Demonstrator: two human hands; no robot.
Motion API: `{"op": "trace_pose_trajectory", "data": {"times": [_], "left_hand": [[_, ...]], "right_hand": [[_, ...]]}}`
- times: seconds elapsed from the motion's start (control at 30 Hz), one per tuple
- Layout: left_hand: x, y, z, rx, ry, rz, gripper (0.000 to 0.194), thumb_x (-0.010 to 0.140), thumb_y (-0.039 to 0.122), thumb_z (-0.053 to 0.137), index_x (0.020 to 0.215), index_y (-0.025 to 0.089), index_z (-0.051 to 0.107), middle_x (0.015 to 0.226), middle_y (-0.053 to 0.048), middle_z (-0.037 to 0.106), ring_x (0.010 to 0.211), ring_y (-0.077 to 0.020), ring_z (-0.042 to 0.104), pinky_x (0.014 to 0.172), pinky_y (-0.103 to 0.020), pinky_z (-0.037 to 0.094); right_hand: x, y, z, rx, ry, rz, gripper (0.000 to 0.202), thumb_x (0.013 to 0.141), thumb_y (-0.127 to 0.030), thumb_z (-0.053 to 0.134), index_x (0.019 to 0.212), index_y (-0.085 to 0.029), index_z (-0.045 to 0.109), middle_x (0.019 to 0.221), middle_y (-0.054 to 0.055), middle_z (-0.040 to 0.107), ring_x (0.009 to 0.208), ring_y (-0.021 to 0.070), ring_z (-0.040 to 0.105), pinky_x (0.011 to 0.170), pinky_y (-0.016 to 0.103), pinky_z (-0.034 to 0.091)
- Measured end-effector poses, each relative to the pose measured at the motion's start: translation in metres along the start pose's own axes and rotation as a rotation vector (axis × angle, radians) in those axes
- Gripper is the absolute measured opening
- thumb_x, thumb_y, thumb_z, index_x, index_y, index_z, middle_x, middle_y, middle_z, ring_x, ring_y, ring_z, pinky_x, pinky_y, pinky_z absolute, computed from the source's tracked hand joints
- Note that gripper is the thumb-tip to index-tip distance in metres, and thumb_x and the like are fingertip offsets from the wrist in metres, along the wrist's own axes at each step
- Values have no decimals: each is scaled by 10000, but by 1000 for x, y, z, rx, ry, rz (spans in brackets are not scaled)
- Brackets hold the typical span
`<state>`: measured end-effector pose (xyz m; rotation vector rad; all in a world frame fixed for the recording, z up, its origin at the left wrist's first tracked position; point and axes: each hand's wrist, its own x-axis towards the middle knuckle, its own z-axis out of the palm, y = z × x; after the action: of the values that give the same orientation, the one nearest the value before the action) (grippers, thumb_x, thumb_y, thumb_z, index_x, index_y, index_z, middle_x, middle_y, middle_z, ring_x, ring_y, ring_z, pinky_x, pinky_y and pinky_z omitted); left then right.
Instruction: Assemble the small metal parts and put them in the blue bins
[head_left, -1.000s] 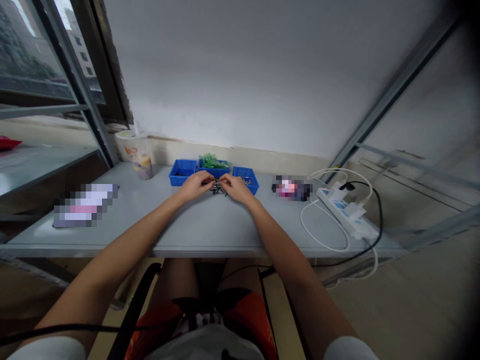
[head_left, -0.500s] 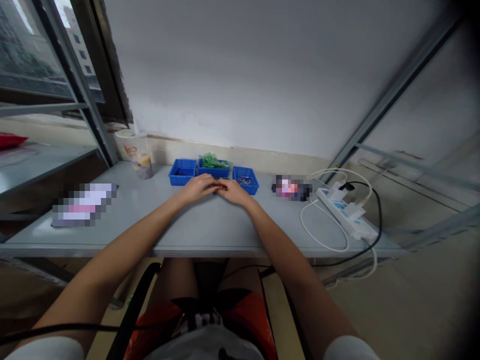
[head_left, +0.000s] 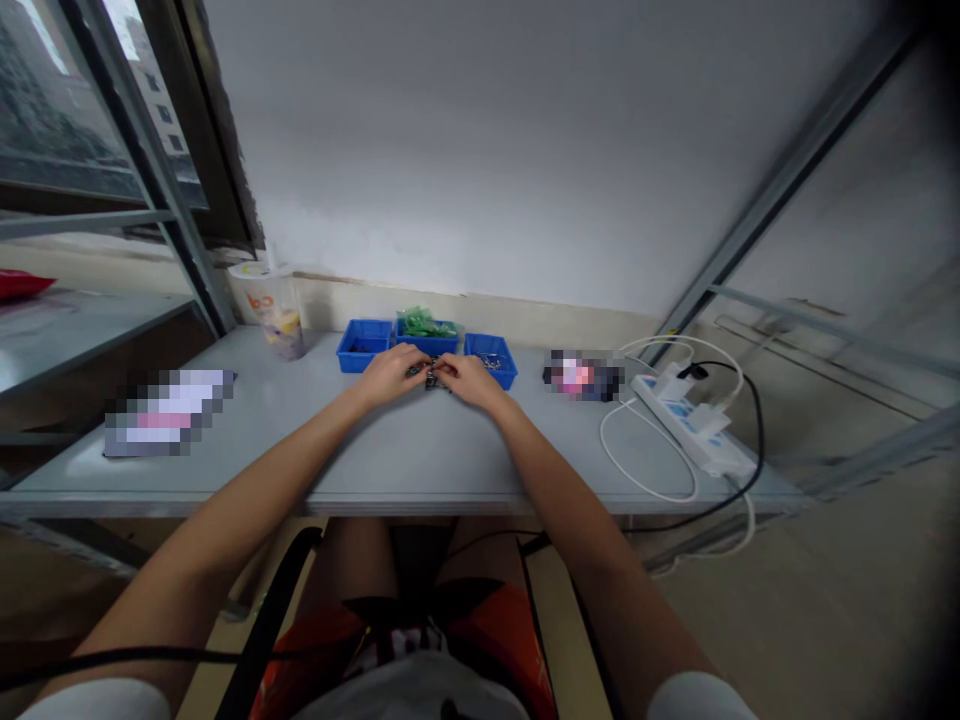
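Observation:
My left hand (head_left: pixel 391 374) and my right hand (head_left: pixel 466 380) meet over the grey table, just in front of the blue trays. Between their fingertips is a small dark and silver piece (head_left: pixel 433 374), too small to make out. The fingers of both hands are bent and pressed together around it. Behind my left hand stands the left blue tray (head_left: pixel 364 345) with small dark bits inside. Green bags (head_left: pixel 424 324) fill the middle blue tray (head_left: pixel 442 343). Beside my right hand, the right blue tray (head_left: pixel 504 376) holds small silvery parts.
A plastic drink cup (head_left: pixel 279 318) stands at the back left, and a blurred phone-like object (head_left: pixel 169 412) lies at the left. To the right are another blurred object (head_left: pixel 582 376), a white power strip (head_left: pixel 694 428) and looping cables (head_left: pixel 637 485). A wall rises behind the table (head_left: pixel 420 470).
My hands have drawn slightly apart at the fingertips. More of the small dark and silver piece between them now shows.

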<state>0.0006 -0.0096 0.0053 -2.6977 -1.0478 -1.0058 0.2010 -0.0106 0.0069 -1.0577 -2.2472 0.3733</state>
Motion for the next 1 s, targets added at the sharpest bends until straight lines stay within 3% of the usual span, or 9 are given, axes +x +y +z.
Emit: {"op": "trace_pose_trajectory", "data": {"times": [0.17, 0.33, 0.47, 0.57, 0.67, 0.8, 1.0], "left_hand": [[0, -6, 4, 32, -86, -103, 210, 883, 291, 484, 949, 178, 648, 928, -67, 642, 900, -204, 570, 768, -302, 450], [0, -6, 10, 23, -201, -83, 197, 870, 293, 491, 923, 187, 647, 933, -70, 642, 914, -214, 578, 750, -296, 450], [1, -14, 2, 97, -124, -136, 217, 873, 305, 485, 936, 188, 656, 928, -73, 650, 907, -224, 579, 762, -309, 444], [-1, -32, -11, 226, 30, -298, 229, 868, 302, 484, 929, 173, 663, 936, -107, 652, 931, -261, 570, 806, -354, 434], [-7, -51, -23, 305, 96, -450, 226, 858, 293, 488, 927, 176, 669, 935, -124, 655, 929, -280, 573, 815, -374, 426], [-14, -64, -30, 401, 91, -602, 226, 838, 285, 505, 923, 162, 675, 932, -148, 659, 932, -304, 568, 786, -390, 426], [-16, -63, -33, 399, 39, -718, 246, 841, 306, 508, 917, 150, 682, 928, -158, 660, 941, -309, 567, 778, -393, 432]], "right_hand": [[0, -1, -3, -36, 35, 27, 141, 870, -249, 536, 917, -171, 643, 806, 32, 675, 714, 120, 576, 675, 225, 387], [0, -3, 1, -47, 17, -26, 140, 866, -229, 522, 906, -175, 645, 798, 24, 672, 706, 118, 570, 682, 223, 390], [0, -2, -1, -52, 32, 13, 163, 876, -249, 508, 928, -173, 642, 800, 28, 670, 707, 120, 570, 674, 221, 384], [-1, 0, -2, -84, 5, 41, 156, 859, -211, 510, 916, -168, 649, 782, 24, 666, 696, 119, 564, 657, 217, 367], [-1, 1, -2, -115, -17, 47, 156, 845, -184, 514, 907, -166, 656, 777, 22, 666, 691, 116, 561, 651, 213, 358], [-1, 4, 0, -121, -22, 68, 166, 857, -199, 513, 927, -168, 661, 797, 30, 675, 709, 122, 578, 665, 217, 377], [0, 15, 5, -133, -81, 128, 142, 841, -196, 552, 914, -183, 673, 855, 46, 692, 770, 145, 611, 710, 242, 424]]}}
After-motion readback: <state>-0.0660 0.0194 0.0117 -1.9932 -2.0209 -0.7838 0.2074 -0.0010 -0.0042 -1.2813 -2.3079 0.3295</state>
